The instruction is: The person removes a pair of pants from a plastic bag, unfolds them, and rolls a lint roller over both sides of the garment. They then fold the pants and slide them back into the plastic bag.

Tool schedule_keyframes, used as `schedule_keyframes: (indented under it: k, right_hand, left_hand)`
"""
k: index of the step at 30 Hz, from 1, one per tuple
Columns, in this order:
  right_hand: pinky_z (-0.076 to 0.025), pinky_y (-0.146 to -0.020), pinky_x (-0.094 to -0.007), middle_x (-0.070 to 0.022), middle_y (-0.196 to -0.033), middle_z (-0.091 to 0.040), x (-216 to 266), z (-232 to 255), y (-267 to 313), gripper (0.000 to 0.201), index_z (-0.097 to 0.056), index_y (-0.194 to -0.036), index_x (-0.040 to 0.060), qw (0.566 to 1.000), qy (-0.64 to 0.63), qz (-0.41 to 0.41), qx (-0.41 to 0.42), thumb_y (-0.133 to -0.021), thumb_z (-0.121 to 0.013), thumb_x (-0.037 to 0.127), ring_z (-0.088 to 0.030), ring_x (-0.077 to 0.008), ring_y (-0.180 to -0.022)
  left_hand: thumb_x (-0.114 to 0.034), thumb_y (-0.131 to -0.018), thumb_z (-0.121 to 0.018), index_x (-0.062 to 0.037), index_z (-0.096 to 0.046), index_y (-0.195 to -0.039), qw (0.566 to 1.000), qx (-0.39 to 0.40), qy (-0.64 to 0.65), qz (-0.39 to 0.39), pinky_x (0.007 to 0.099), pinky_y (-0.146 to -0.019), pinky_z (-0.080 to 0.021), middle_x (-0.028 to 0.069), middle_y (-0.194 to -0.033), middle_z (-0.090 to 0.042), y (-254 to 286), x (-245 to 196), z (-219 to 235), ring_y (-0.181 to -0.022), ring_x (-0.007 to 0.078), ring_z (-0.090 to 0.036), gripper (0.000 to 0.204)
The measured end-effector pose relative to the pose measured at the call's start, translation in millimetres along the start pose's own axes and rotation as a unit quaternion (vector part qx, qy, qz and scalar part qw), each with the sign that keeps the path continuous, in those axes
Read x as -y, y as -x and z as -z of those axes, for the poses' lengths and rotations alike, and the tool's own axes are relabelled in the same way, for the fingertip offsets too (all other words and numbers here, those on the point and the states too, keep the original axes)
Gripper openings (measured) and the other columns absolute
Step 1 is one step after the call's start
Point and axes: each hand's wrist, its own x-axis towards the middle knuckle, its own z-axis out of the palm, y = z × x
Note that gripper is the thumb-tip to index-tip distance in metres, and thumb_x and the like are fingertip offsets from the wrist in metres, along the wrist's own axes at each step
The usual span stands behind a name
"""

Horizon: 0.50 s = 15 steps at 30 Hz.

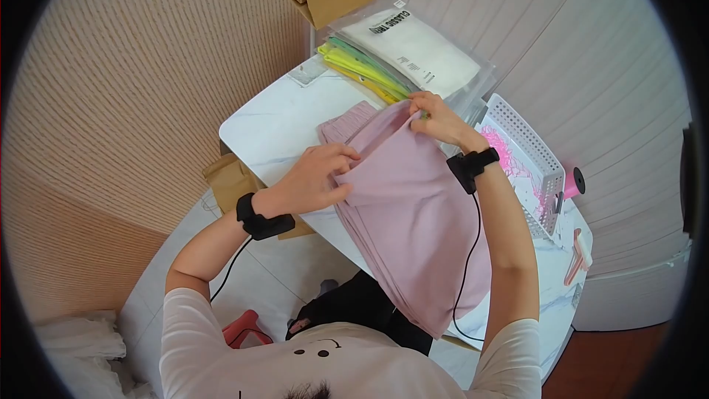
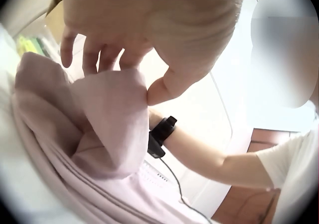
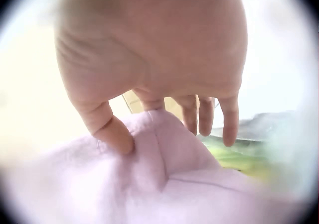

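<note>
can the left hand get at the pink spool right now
Probably not: the left hand holds the cloth, and the right arm and the basket lie between it and the spool.

Right fingers (image 3: 152,102) pinch pink cloth (image 3: 142,179) | outer two free | green-yellow items (image 3: 237,159) behind, blurred

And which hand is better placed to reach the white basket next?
Probably the right hand: it pinches the pink cloth near the white basket, while the left hand holds the cloth farther away.
</note>
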Motion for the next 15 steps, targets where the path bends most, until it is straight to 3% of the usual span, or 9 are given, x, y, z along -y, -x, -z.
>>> schedule_keyframes:
  k: [2, 5, 8, 11, 15]
  right_hand:
    - [-0.044, -0.087, -0.0363, -0.0191, -0.109, -0.059, -4, -11, -9, 0.036, -0.060, -0.098, 0.0018, 0.997, -0.041, -0.069, -0.002, -0.073, -0.069, 0.026, -0.054, -0.0314, -0.102]
    - [-0.046, -0.081, -0.0349, -0.0187, -0.099, -0.061, -15, -33, -20, 0.042, -0.058, -0.099, -0.0008, 0.996, -0.054, -0.068, 0.007, -0.074, -0.071, 0.030, -0.059, -0.0294, -0.091]
    - [-0.047, -0.075, -0.0338, -0.0143, -0.090, -0.062, -18, -41, -25, 0.041, -0.059, -0.096, -0.0009, 0.993, -0.064, -0.101, -0.019, -0.071, -0.075, 0.027, -0.059, -0.0256, -0.086]
    - [-0.046, -0.070, -0.0306, -0.0090, -0.083, -0.061, -36, -47, -30, 0.035, -0.059, -0.091, 0.0009, 0.989, -0.122, -0.075, -0.041, -0.069, -0.078, 0.020, -0.058, -0.0196, -0.078]
    - [-0.044, -0.063, -0.0252, -0.0009, -0.075, -0.057, -17, -17, -10, 0.027, -0.060, -0.086, 0.0048, 0.964, -0.245, -0.074, -0.078, -0.068, -0.079, 0.012, -0.054, -0.0113, -0.069]
  left_hand:
    - [-0.016, -0.079, -0.065, -0.0035, -0.052, -0.087, 0.992, -0.046, 0.087, 0.084, 0.0357, -0.092, -0.039, 0.0125, -0.119, -0.055, 0, 3, 1, -0.112, 0.0303, -0.050, 0.020]
    - [-0.022, -0.078, -0.064, -0.0005, -0.053, -0.083, 0.985, -0.110, -0.033, 0.128, 0.0349, -0.078, -0.046, 0.0152, -0.108, -0.057, 1, 37, -10, -0.095, 0.0302, -0.055, 0.025]
    - [-0.022, -0.082, -0.064, -0.0023, -0.053, -0.088, 0.968, -0.034, -0.128, 0.211, 0.0356, -0.079, -0.045, 0.0157, -0.110, -0.057, 2, 32, -6, -0.093, 0.0254, -0.057, 0.023]
    - [-0.020, -0.079, -0.067, -0.0025, -0.052, -0.087, 0.957, -0.011, -0.118, 0.266, 0.0318, -0.073, -0.046, 0.0133, -0.095, -0.059, -3, 18, 1, -0.079, 0.0211, -0.058, 0.024]
    - [-0.016, -0.078, -0.069, -0.0036, -0.052, -0.084, 0.986, -0.106, 0.013, 0.126, 0.0261, -0.065, -0.046, 0.0034, -0.078, -0.057, 0, 14, 4, -0.069, 0.0149, -0.056, 0.022]
